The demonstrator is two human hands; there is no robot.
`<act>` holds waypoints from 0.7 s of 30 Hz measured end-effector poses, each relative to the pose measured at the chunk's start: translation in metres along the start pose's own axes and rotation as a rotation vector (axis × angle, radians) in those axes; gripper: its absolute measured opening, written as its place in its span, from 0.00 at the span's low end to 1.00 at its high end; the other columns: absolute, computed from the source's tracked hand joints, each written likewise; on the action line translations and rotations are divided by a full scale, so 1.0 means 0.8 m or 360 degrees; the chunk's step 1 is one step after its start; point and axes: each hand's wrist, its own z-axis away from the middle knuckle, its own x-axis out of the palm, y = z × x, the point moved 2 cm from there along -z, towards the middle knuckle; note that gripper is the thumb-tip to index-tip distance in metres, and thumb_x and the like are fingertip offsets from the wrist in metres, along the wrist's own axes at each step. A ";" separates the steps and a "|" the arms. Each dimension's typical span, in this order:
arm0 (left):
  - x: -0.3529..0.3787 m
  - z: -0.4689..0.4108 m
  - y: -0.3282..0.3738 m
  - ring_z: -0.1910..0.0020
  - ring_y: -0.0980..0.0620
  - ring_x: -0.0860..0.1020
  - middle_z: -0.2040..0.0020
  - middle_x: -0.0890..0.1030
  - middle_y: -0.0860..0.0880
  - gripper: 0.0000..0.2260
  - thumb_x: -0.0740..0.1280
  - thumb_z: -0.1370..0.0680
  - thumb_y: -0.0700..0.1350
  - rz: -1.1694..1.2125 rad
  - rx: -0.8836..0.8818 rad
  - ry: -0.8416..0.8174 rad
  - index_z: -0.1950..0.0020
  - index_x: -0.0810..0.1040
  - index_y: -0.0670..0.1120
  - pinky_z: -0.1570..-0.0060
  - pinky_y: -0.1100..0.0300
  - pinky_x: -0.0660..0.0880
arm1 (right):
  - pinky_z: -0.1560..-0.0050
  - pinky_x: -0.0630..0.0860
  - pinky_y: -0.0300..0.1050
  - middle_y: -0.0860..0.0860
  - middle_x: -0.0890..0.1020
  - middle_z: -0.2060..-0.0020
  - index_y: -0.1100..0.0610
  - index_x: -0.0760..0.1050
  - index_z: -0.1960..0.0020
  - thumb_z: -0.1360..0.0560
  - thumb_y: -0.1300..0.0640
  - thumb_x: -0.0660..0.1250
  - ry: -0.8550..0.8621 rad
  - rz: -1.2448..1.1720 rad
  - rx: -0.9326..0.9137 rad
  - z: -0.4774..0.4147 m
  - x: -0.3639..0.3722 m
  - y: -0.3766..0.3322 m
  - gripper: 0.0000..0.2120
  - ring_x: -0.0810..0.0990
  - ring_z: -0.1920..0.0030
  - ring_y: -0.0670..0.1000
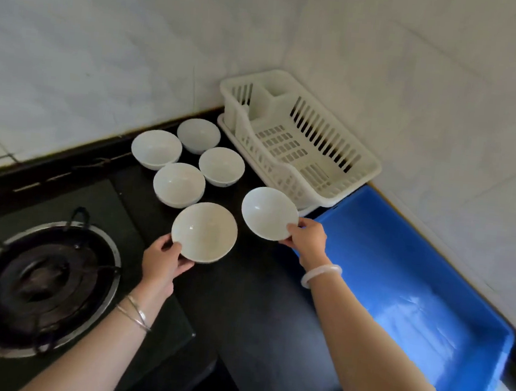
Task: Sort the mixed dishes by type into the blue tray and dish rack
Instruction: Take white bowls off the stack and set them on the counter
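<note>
My left hand grips the near rim of a white bowl on the black counter. My right hand holds a second white bowl by its near rim, tilted, just left of the blue tray. Several more white bowls stand grouped behind them. The white dish rack sits in the corner with nothing in it. The blue tray holds nothing either.
A gas burner with a dark pan support fills the left of the counter. White tiled walls meet behind the rack. Bare black counter lies between my arms.
</note>
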 end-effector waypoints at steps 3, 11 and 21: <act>-0.001 -0.011 0.005 0.51 0.44 0.78 0.35 0.73 0.40 0.18 0.62 0.22 0.38 0.0030 -0.0028 0.0045 0.32 0.69 0.45 0.60 0.54 0.78 | 0.74 0.79 0.38 0.55 0.77 0.46 0.63 0.77 0.44 0.26 0.67 0.63 -0.0002 -0.0021 0.0038 -0.022 0.026 -0.003 0.11 0.79 0.52 0.55; 0.006 -0.024 0.006 0.54 0.45 0.79 0.37 0.74 0.41 0.17 0.62 0.22 0.38 0.0078 -0.0080 0.0095 0.33 0.70 0.45 0.62 0.55 0.78 | 0.75 0.78 0.38 0.57 0.76 0.47 0.63 0.75 0.49 0.26 0.66 0.63 0.0030 0.0012 0.0175 -0.053 0.069 0.005 0.06 0.78 0.54 0.55; 0.008 -0.031 0.004 0.52 0.43 0.80 0.38 0.75 0.42 0.16 0.62 0.22 0.38 0.0073 -0.0079 0.0125 0.35 0.72 0.47 0.64 0.57 0.79 | 0.72 0.78 0.39 0.56 0.76 0.47 0.59 0.74 0.52 0.25 0.65 0.63 0.0062 -0.0052 0.0211 -0.063 0.079 0.016 0.04 0.78 0.56 0.53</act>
